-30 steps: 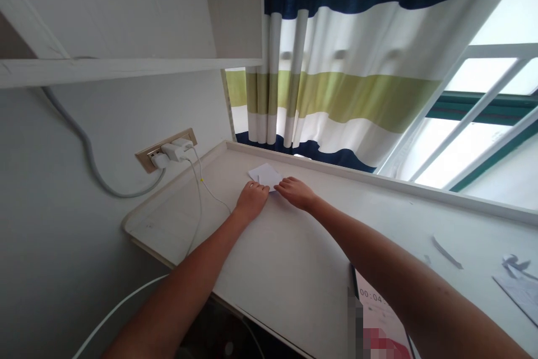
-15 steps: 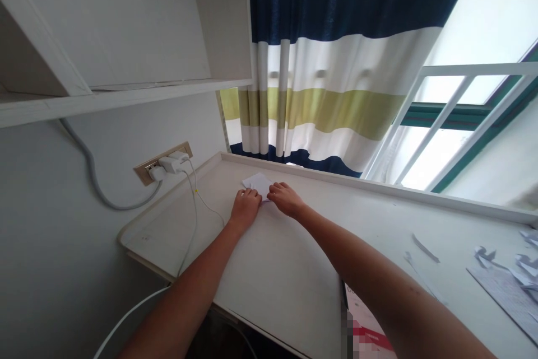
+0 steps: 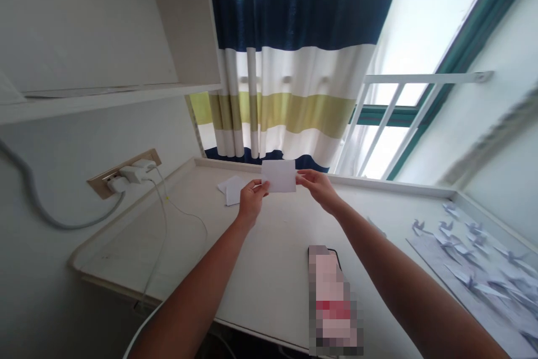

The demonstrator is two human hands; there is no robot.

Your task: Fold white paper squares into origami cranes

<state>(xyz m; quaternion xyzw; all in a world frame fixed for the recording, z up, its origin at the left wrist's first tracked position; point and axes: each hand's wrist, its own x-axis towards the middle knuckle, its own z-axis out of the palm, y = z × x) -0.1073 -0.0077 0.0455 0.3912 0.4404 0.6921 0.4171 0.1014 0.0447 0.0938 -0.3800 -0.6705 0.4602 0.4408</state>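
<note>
A small white paper sheet (image 3: 278, 176) is held up above the white desk (image 3: 269, 269), stretched between both hands. My left hand (image 3: 251, 200) pinches its lower left corner. My right hand (image 3: 318, 186) pinches its right edge. Behind my left hand, a few more white paper pieces (image 3: 231, 189) lie flat on the desk near the back edge.
A wall socket with white chargers (image 3: 128, 172) and trailing cables sits at the left. A phone (image 3: 332, 297) lies near the desk's front edge. Several folded paper cranes (image 3: 471, 252) rest on a sheet at the right. A striped curtain (image 3: 290, 68) and window bars stand behind.
Both hands were pressed on the paper pile on the desk; now they have lifted one sheet into the air. The camera has turned right, bringing the paper cranes into view.
</note>
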